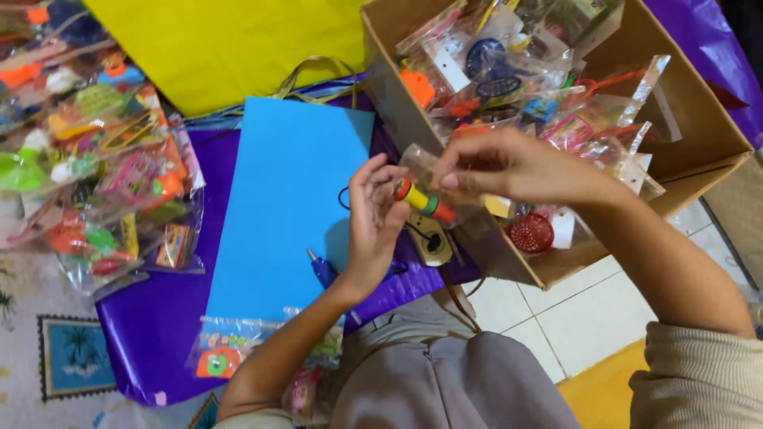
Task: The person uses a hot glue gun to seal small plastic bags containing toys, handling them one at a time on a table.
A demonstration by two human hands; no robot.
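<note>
My left hand [372, 222] pinches one end of a small toy stick [424, 200] banded orange, yellow and green. My right hand [509, 165] pinches a clear plastic bag [423, 165] that lies around the stick's other end. Both hands hover just in front of an open cardboard box [691, 119] filled with several clear packets of small colourful toys [517, 71]. A red round plastic piece [531, 233] lies in the box's near corner, under my right wrist.
A blue sheet [278, 206] lies on purple wrapping paper [151, 326] with a yellow sheet [230, 44] behind it. A heap of bagged toys [95, 167] sits at the left. A blue pen [322, 268] and a tape dispenser [431, 238] lie below my hands. White floor tiles [572, 318] show at the right.
</note>
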